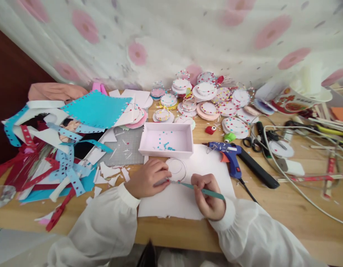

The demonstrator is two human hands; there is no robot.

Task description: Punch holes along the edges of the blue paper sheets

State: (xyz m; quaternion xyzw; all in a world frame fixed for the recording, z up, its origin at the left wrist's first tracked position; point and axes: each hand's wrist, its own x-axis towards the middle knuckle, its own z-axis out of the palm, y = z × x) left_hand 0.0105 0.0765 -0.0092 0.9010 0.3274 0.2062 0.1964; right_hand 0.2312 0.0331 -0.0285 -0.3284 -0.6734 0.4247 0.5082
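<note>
My left hand [148,178] rests with curled fingers on a white sheet [185,193], pressing the edge of a clear round ring or lid [176,170] that lies on the sheet. In my right hand [207,196] I pinch a thin teal pencil [202,190], its tip touching the sheet at the ring's lower rim. Both arms wear white sleeves. Just beyond the ring stands a shallow pink box [166,139] holding small blue dots.
A blue glue gun [229,155] lies right of the sheet, with scissors [251,142], cables and sticks farther right. Several decorated paper discs [207,96] crowd the back. Punched blue and red paper strips [57,155] pile at left, with a phone [85,148] beneath.
</note>
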